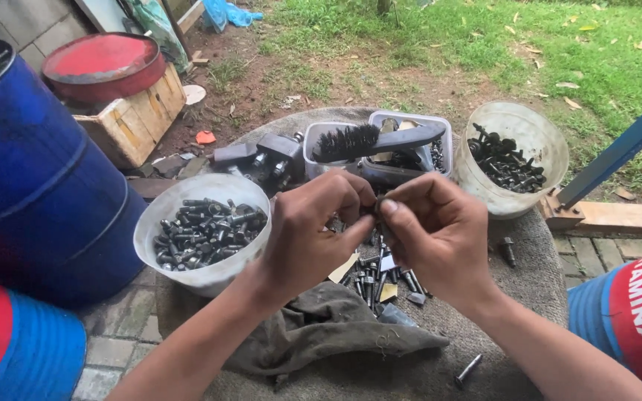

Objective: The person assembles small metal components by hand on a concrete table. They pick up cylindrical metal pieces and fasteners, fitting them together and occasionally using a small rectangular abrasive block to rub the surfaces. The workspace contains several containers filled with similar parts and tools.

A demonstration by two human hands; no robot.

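Observation:
My left hand (313,230) and my right hand (436,234) meet fingertip to fingertip above a small pile of loose dark bolts (380,278) on a round grey work surface (514,297). Both pinch a small dark part between them, mostly hidden by the fingers. A white bowl of bolts (202,226) stands just left of my left hand. A clear tub of dark screws (510,160) stands beyond my right hand.
A black brush (377,139) lies across a clear rectangular box (380,148). A dirty grey rag (328,334) lies near me, a single bolt (468,369) at the front. A blue drum (31,171) stands left, a red-lidded wooden crate (124,89) behind it, grass beyond.

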